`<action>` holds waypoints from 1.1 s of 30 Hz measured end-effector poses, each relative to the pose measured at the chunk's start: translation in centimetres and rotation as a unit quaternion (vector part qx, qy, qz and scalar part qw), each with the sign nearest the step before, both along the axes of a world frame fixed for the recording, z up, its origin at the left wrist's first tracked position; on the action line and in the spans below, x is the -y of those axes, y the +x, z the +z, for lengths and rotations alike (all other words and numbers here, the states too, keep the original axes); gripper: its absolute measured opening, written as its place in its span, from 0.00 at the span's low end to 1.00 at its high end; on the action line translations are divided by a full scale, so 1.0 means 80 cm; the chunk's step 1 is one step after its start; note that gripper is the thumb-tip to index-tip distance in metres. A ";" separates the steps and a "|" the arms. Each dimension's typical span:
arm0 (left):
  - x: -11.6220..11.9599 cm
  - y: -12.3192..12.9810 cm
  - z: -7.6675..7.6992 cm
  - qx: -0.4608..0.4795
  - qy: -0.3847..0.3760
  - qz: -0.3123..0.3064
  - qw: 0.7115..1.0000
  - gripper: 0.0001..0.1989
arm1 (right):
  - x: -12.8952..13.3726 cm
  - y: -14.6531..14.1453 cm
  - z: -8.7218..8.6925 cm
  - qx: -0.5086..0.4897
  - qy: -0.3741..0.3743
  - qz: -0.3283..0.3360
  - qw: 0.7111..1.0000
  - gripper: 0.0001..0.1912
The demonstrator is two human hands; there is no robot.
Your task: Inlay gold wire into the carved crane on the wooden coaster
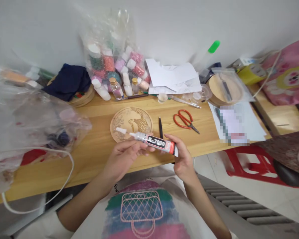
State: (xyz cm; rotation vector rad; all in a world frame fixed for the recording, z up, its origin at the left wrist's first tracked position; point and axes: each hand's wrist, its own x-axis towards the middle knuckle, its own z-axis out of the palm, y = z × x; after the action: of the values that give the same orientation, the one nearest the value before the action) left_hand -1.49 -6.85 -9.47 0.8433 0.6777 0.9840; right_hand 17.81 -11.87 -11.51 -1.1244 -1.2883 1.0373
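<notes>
A tube of B-7000 glue lies across both my hands above the table's front edge, its label facing up. My right hand grips the tube's flat red and black end between thumb and fingers. Near the nozzle end, my left hand has its fingers closed against the underside of the tube. The white cap lines up with the nozzle tip; I cannot tell whether they touch. Behind it sits a round wooden disc engraved with a bird, partly hidden by the tube and my left hand.
A black pen and red-handled scissors lie right of the disc. Bagged bead jars, small bottles and papers line the wall. Plastic bags and a white cable are left. A red stool stands right.
</notes>
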 end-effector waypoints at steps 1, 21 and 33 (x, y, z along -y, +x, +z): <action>-0.002 0.005 0.001 0.004 0.003 -0.009 1.000 0.07 | 0.001 -0.003 -0.003 -0.076 -0.025 -0.015 0.997 0.33; -0.026 -0.035 0.014 -0.270 0.245 -0.309 0.878 0.11 | -0.019 -0.006 0.008 -0.249 -0.156 -0.106 0.950 0.16; -0.084 -0.073 0.018 -0.386 0.360 -0.084 0.845 0.10 | -0.069 0.006 0.028 -0.173 -0.045 -0.249 0.952 0.19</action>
State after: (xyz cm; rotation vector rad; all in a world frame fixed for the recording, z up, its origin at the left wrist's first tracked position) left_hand -7.37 -0.13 -8.06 1.9969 0.8946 0.7059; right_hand 18.31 -6.32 -9.30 -1.1924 -0.6363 0.8643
